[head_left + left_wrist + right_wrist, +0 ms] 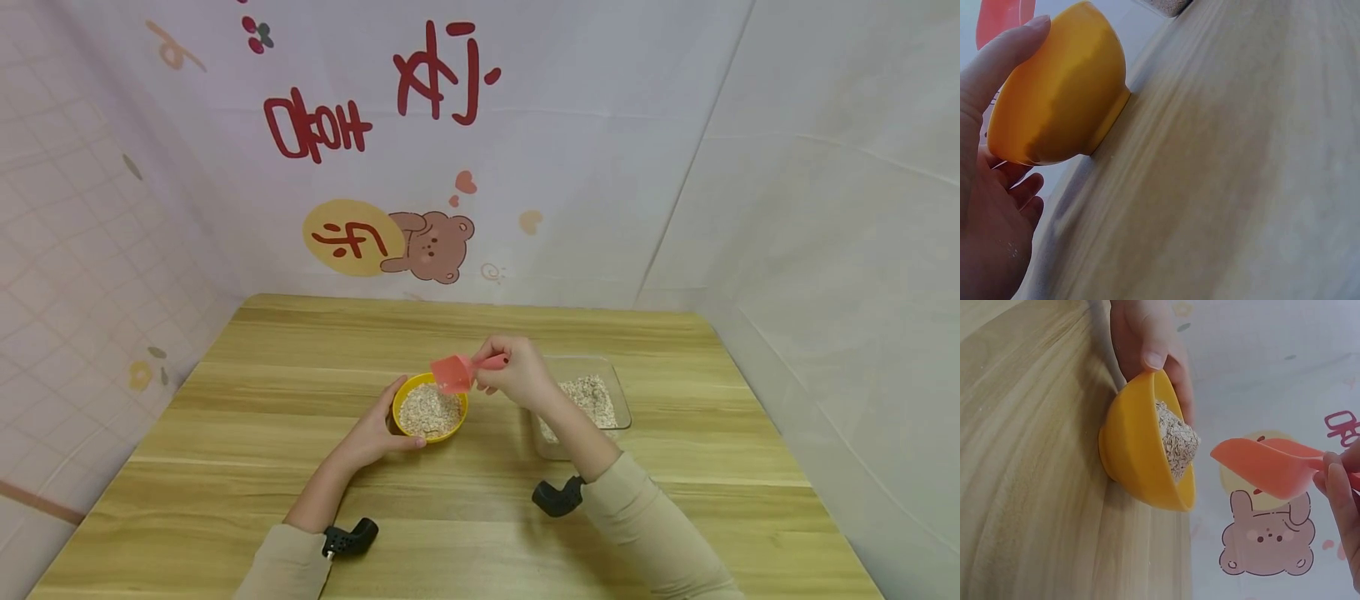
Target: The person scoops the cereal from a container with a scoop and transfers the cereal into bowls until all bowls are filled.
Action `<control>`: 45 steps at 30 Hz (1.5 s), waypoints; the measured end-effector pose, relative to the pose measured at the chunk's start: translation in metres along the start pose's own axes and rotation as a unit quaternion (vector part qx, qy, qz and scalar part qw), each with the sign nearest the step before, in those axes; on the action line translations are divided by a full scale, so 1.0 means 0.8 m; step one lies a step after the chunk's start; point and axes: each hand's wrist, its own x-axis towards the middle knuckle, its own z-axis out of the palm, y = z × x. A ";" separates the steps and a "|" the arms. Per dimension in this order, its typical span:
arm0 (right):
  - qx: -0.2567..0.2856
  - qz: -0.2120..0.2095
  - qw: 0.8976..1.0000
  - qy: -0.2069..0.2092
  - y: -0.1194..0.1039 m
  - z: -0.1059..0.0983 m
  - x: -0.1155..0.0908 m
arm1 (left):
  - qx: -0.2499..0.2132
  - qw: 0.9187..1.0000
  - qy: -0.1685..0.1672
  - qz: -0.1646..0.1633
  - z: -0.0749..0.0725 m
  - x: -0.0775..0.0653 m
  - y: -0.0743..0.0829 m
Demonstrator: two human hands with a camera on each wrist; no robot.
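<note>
A yellow bowl (1132, 444) heaped with oat flakes (430, 412) stands upright on the table. My left hand (371, 435) grips it from the left, thumb at the near rim and fingers on the far side. In the left wrist view the thumb lies against the upper wall of the bowl (1072, 87). My right hand (519, 372) pinches the handle of a pink scoop (452, 374) over the bowl's far right edge. The right wrist view shows the scoop (1266, 467) apart from the oat mound, with no oats visible in it.
A clear rectangular container (624, 407) holding more oats (591, 398) stands right of the bowl, partly behind my right forearm. White printed cloth (585, 167) walls the wooden table (450, 525) at the back and sides. Each wrist wears a black device (558, 497).
</note>
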 end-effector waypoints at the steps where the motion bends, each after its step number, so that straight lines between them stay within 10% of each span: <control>1: -0.005 -0.006 1.000 -0.002 0.001 0.000 0.000 | 0.000 1.000 0.000 -0.002 0.000 0.000 0.000; 16: -0.089 -0.068 0.993 -0.028 -0.001 -0.004 -0.008 | -0.002 1.000 0.001 0.001 0.001 -0.001 0.002; 45: 0.119 0.001 0.992 0.046 0.017 -0.013 -0.022 | 0.006 1.000 0.000 -0.002 0.001 -0.001 0.003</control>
